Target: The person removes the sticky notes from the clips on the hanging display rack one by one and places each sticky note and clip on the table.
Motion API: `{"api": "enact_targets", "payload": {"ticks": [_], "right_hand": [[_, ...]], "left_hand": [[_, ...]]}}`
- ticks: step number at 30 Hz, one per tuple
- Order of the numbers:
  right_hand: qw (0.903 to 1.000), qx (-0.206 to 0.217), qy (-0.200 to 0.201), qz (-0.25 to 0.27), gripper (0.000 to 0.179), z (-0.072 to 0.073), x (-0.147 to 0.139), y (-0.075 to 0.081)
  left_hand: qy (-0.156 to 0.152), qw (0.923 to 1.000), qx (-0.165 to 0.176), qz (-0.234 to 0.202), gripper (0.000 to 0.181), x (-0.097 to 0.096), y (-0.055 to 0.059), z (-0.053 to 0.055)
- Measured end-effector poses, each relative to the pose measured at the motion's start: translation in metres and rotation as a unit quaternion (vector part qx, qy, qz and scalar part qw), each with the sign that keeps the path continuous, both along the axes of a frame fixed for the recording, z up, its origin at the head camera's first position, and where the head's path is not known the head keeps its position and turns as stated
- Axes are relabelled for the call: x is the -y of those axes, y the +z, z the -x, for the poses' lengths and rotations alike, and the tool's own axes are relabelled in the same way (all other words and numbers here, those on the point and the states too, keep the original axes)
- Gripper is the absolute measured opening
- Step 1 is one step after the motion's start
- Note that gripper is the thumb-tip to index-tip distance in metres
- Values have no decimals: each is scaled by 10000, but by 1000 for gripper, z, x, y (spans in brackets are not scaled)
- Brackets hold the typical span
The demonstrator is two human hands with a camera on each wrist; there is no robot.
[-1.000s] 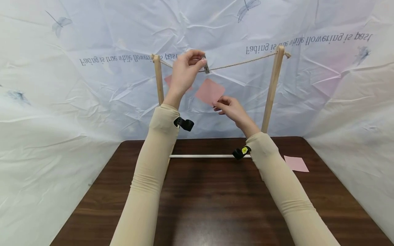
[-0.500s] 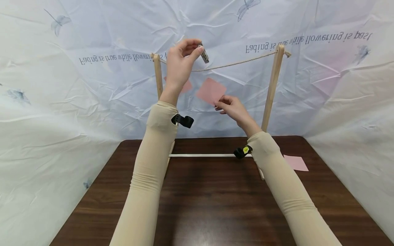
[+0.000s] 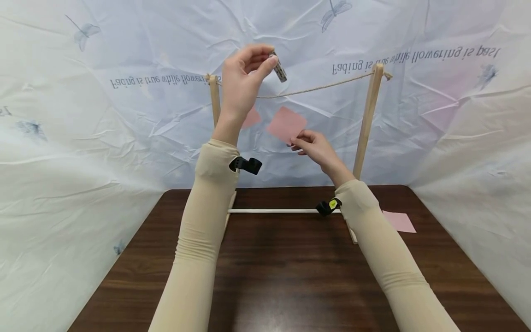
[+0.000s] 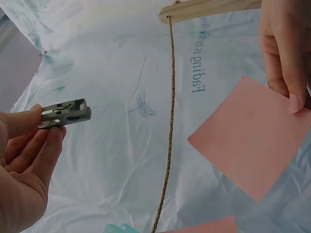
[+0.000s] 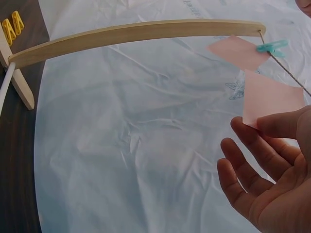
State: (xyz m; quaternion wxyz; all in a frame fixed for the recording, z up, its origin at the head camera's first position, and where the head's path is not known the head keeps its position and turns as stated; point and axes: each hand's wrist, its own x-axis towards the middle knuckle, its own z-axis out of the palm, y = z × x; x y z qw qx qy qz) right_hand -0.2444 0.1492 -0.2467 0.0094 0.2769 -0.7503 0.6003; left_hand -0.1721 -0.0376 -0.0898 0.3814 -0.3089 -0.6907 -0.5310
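Note:
My left hand (image 3: 244,78) pinches a grey metal clothespin (image 4: 68,112) between thumb and fingers, above the rope and apart from it. The twine rope (image 3: 319,88) sags between two wooden posts. Below the rope, a pink square of paper (image 3: 287,125) is pinched at its lower corner by my right hand (image 3: 316,150). A second pink paper (image 5: 240,52) hangs at the rope's left end from a teal clothespin (image 5: 273,47); in the head view my left hand and forearm partly cover that paper.
Wooden posts (image 3: 368,124) rise left and right, joined low down by a white rod (image 3: 274,210). Another pink paper (image 3: 399,222) lies on the dark table (image 3: 282,267) at the right. Yellow clothespins (image 5: 13,28) lie on the table by the left post's foot. Printed cloth hangs behind.
My left hand has lifted the grey clothespin up off the rope and slightly left. My right hand still holds its paper and has shifted only slightly right.

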Motion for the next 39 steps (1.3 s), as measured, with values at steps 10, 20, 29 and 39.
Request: {"api": "enact_targets", "payload": {"ticks": [10,20,29,39], "right_hand": [[9999,-85,-123,-67,33,-7,-12,1],[9994,-180,-254,-120,37,-15,-37,-1],[9982,-399,-443,41,36,-28,-65,0],[9963,-367,-616,482,22,-33,-101,-8]], "left_hand": [[224,9969,543,-530,29,21,4,-7],[475,9951,497,-714,31,64,1,-16],[862,9921,536,-740,31,106,-4,-36],[1522,9837,846,-439,31,149,-21,-63]]}}
